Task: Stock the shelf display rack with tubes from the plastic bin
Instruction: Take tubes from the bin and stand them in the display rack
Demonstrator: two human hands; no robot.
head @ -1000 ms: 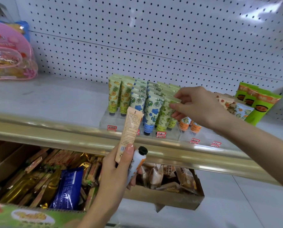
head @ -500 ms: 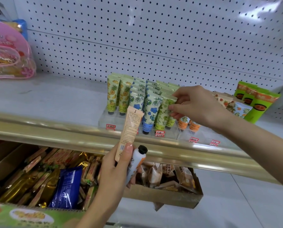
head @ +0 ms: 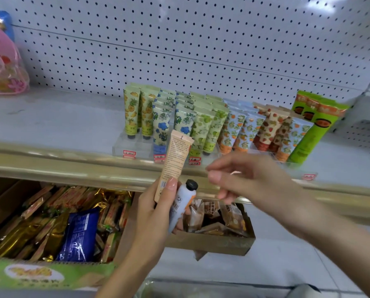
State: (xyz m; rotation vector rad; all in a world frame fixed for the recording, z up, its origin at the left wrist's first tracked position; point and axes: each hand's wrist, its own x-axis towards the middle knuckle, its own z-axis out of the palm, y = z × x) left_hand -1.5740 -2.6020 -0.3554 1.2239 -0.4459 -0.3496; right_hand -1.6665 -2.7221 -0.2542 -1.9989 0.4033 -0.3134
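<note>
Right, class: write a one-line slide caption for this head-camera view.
Left hand grips a peach tube and a black-capped tube in front of the display rack; the empty right hand hovers beside them.

Shelf layout as I see it
Display rack (head: pixel 134 147) on the shelf (head: pixel 61 121) at 1 o'clock, bag (head: pixel 3 69) at 10; snack box (head: pixel 50 274) beneath at 8; tubes (head: pixel 175 162) in my left hand (head: pixel 154 214) before the rack.

- The right hand (head: pixel 249 179) is blurred, its fingers (head: pixel 215 176) smeared.
- The white tube (head: pixel 181 203) has its lower end hidden behind the left hand's (head: pixel 151 218) fingers.
- The peach tube (head: pixel 175 160) carries print above those fingers, too small to read.
</note>
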